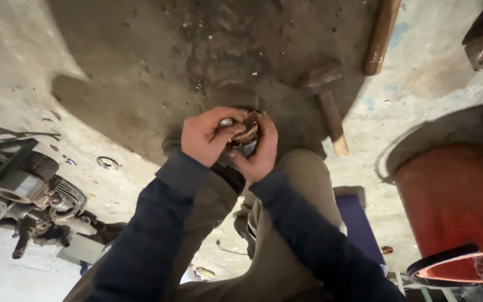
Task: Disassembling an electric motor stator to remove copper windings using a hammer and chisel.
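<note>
Rust-brown part: we note a small round motor part, coppery and dirty, held between both hands just above the knees, over the stained concrete floor.
Left hand: our left hand is closed on the part from the left, thumb laid across its top, fingers curled in a narrow hold.
Right hand: our right hand cups the part from the right and below, fingers wrapped up around its far edge.
Sleeves: dark blue sleeves cover both forearms; khaki trousers show beneath them.
Hammer: we see a hammer with a wooden handle lying on the floor just beyond the right hand, apart from it.
Second handle: another wooden handle lies farther off, near the top edge.
Left side: a grey engine assembly rests on the floor, well apart from the hands; a small metal ring lies between it and the left sleeve.
Right side: a red drum stands near the right knee.
Surface detail of the part: too small to tell.
</note>
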